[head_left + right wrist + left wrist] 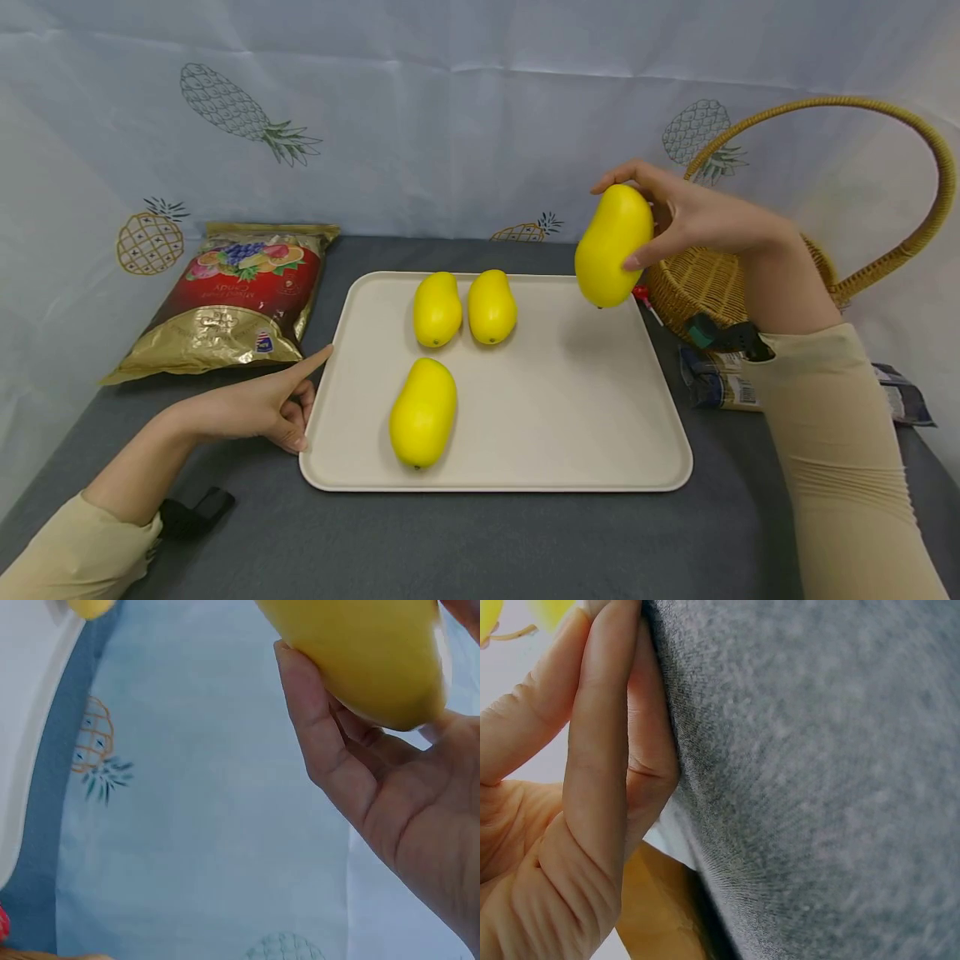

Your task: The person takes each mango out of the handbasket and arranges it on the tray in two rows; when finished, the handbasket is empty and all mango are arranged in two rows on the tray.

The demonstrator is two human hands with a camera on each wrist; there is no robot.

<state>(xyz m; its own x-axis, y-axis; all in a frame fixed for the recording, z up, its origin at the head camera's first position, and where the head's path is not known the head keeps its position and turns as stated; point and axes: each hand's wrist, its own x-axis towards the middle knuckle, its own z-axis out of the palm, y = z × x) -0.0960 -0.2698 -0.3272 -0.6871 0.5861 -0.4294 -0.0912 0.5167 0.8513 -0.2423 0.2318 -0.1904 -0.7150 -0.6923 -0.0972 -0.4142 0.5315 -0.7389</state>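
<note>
My right hand (690, 212) holds a yellow mango (613, 246) in the air over the right back part of a cream tray (555, 417). Thumb and fingers are curled round the fruit, as the right wrist view also shows with the mango (375, 660). Three more mangoes lie on the tray: a left back mango (437, 309), another mango (492, 307) beside it, and a front mango (423, 412). At the tray's left edge, my left hand (258, 404) pinches the rim between thumb and curled fingers, its index finger stretched along the side.
A red and gold candy bag (232, 300) lies at the back left. On the right stands a wicker basket (693, 283) with a tall handle, and a dark packet (723, 383) lies in front of it. A patterned cloth (450, 125) hangs behind the grey table (480, 542).
</note>
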